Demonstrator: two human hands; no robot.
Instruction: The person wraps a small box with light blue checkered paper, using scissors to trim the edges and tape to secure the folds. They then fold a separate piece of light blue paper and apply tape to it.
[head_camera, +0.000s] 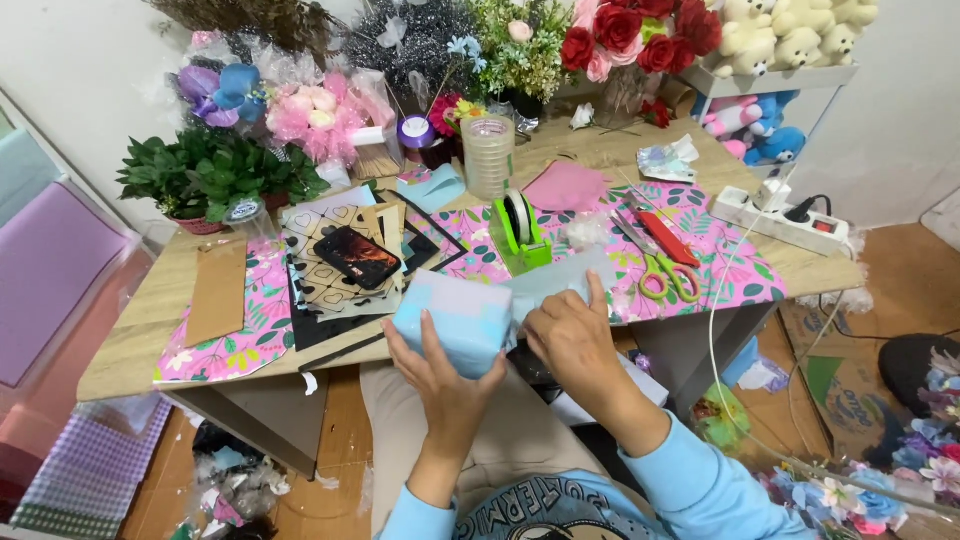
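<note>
Left hand (445, 375): gripping the light blue wrapped box (452, 320) from below, at the desk's (130, 340) front edge.
Right hand (570, 335): pinching the wrap's loose flap, I think.
Nearby: green tape dispenser (520, 235), scissors (662, 270).

Bright, even indoor light; shadows are soft, deepest under the tabletop (130, 345). No strong glare. Centre is sharp, while wide-angle distortion bends the far walls and stretches the left and right edges, slightly blurred.

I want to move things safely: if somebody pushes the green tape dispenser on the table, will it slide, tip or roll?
The green tape dispenser looks broad-based and blocky, so it would probably slide, not roll. It stands on smooth-looking patterned paper, so it may slip easily.
</note>
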